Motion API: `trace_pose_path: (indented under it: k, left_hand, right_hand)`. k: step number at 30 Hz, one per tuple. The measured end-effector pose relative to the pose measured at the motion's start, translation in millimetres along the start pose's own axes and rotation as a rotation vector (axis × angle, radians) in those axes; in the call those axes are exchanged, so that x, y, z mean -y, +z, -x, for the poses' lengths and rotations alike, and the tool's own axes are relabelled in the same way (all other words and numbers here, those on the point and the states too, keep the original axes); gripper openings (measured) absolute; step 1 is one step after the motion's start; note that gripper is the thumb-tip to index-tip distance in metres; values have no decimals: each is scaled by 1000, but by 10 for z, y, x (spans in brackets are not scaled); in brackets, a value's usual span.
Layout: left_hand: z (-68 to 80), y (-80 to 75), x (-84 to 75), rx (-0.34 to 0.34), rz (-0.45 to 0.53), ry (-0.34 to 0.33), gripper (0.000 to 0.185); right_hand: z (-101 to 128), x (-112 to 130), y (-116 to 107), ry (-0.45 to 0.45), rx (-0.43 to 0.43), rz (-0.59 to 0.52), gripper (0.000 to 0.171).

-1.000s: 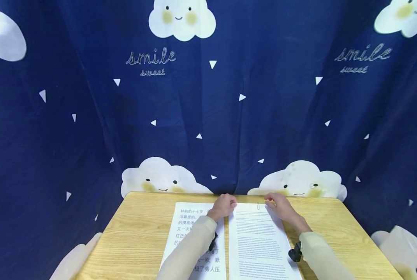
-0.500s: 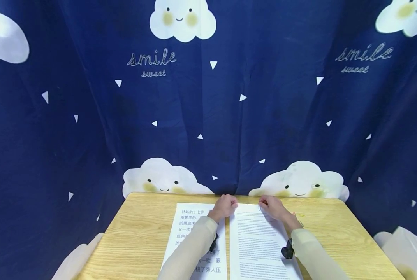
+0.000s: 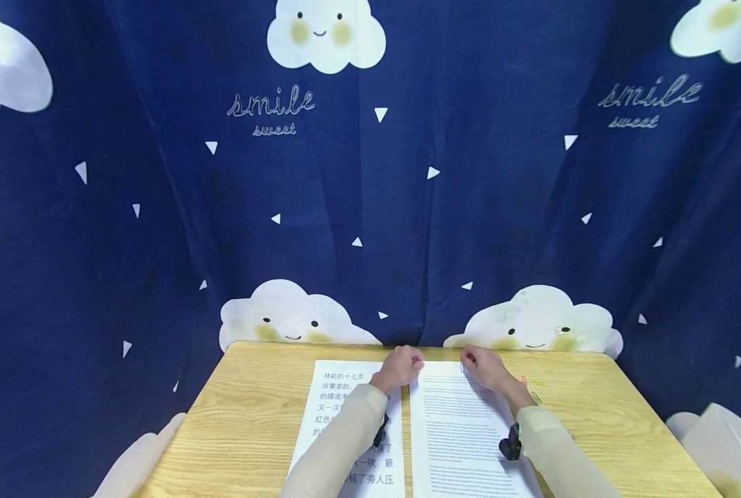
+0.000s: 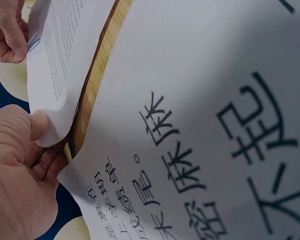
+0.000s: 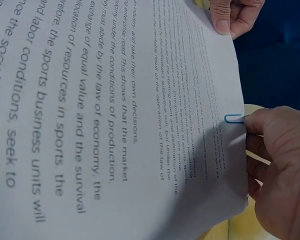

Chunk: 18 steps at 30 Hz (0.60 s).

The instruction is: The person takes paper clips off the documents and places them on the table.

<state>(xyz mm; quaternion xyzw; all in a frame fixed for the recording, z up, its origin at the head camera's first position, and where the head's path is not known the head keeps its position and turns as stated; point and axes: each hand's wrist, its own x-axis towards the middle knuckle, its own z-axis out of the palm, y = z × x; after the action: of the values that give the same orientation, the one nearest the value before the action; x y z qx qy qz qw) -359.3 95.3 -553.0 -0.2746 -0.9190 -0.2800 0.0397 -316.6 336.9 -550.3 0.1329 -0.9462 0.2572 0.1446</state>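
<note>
My left hand point(image 3: 403, 365) pinches the top left corner of a stack of paper point(image 3: 457, 443) printed with small English text. In the left wrist view the thumb point(image 4: 39, 124) lies on top of that corner with the fingers curled underneath. A blue paper clip point(image 5: 233, 118) sits on the stack's top edge, and my right hand point(image 3: 487, 368) pinches its outer end between thumb and fingers. The right wrist view shows the clip's looped end lying over the printed side. Part of the clip is hidden by the thumb.
Left of the stack lies a sheet with large Chinese characters point(image 3: 339, 394), partly under my left forearm. Several coloured paper clips, one of them green point(image 3: 536, 397), lie on the wooden table point(image 3: 245, 415) beyond my right wrist. A dark blue curtain point(image 3: 320, 173) hangs behind the table.
My right hand has moved left onto the blue paper clip and its fingers have closed on it. The coloured clips behind that wrist have come into view. My left hand keeps its hold.
</note>
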Motion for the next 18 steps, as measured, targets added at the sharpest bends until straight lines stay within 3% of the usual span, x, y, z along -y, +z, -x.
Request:
trace_pose_path:
  k: [9,18]
  left_hand:
    - [1,10,16,-6,8,13,16]
    - [-23,34,29,-7,18,-9,14]
  right_hand:
    - [-11,-45,37,96,9,-57,15]
    - [-30,-35,-2,90,-24,-61,12]
